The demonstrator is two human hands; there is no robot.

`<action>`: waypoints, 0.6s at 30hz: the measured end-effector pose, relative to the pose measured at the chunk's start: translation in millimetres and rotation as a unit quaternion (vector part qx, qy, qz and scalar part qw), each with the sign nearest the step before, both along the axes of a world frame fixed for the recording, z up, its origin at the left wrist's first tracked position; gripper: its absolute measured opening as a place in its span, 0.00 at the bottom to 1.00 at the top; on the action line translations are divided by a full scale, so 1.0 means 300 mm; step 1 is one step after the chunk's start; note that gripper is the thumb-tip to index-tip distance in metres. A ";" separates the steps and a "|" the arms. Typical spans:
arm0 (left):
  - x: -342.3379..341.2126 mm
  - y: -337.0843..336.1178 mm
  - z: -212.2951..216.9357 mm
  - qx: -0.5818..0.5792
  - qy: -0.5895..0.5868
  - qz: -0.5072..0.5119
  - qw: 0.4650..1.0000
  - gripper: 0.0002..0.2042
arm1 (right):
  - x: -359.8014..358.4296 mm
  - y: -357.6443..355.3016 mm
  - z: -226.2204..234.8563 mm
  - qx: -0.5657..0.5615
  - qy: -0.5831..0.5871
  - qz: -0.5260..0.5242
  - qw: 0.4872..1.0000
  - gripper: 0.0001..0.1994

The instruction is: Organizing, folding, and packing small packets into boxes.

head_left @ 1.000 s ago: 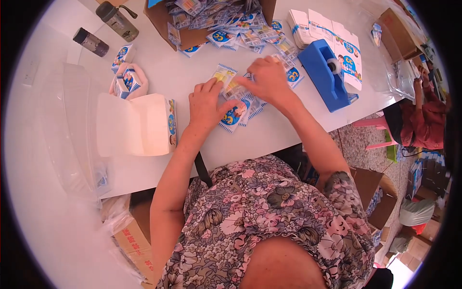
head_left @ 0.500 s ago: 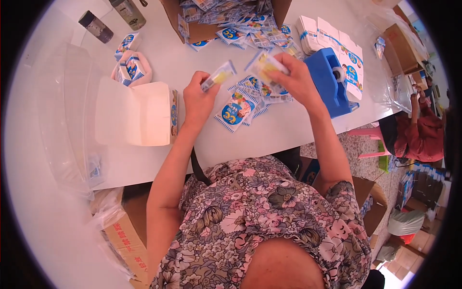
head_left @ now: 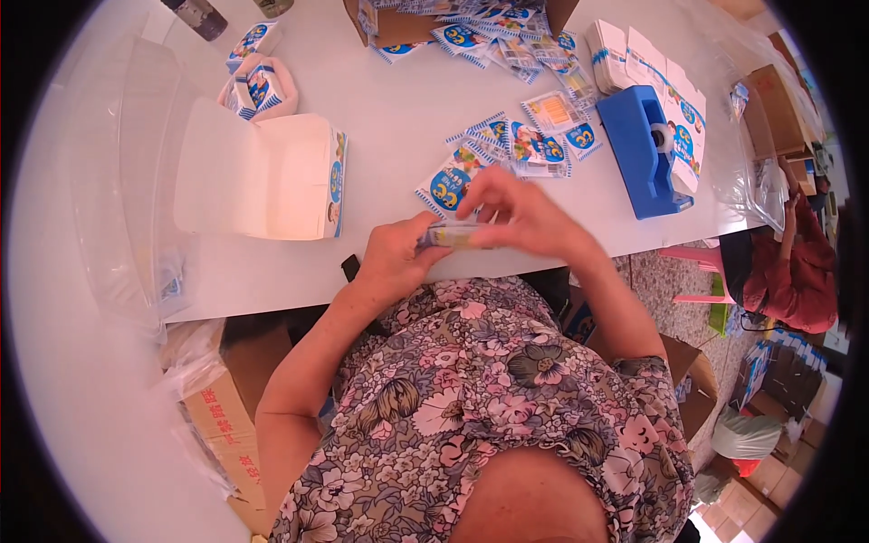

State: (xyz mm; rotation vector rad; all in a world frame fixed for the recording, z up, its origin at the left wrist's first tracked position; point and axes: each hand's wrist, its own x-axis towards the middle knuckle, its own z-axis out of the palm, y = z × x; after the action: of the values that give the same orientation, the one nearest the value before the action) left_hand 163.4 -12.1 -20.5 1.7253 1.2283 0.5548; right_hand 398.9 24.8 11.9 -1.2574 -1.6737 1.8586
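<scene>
Close to the table's near edge, my left hand (head_left: 396, 258) is closed on a small snack packet (head_left: 450, 236), seen edge-on. My right hand (head_left: 534, 220) is at the packet's right end, its thumb and forefinger apart and somewhat blurred; whether the thumb touches the packet is unclear. Just beyond my hands lies a loose pile of blue-and-white snack packets (head_left: 536, 145). One packet with yellow contents (head_left: 554, 111) rests face down at the far side of that pile. An open white carton (head_left: 288, 176) lies to the left of my left hand.
A cardboard box (head_left: 403, 33) spills many packets at the back. Right of the pile stand a blue tape dispenser (head_left: 629, 149) and flattened cartons (head_left: 644, 68). A pink bowl (head_left: 285, 90) holds small packs at the left. Another person (head_left: 792, 271) sits at far right.
Both hands have come down toward me and closer together. My right hand has let go of its packet, and one with yellow contents now lies by the pile. The view has shifted slightly.
</scene>
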 end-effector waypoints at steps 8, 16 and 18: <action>-0.030 -0.008 -0.074 0.179 -0.080 -0.048 0.979 0.12 | -0.012 0.082 -0.076 0.580 -0.280 0.099 0.759 0.21; 0.012 -0.040 -0.049 0.280 -0.043 0.050 0.958 0.12 | 0.037 0.020 -0.056 0.527 -0.249 0.018 0.813 0.08; 0.019 -0.017 -0.032 0.362 -0.017 0.036 0.931 0.12 | 0.025 -0.038 -0.066 0.440 -0.197 0.047 0.875 0.08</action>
State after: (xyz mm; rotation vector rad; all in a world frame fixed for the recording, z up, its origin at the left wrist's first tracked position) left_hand 169.1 -17.2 -30.0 2.2588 1.1337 1.1874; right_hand 406.3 13.6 -7.9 -1.1573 -2.4021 0.6541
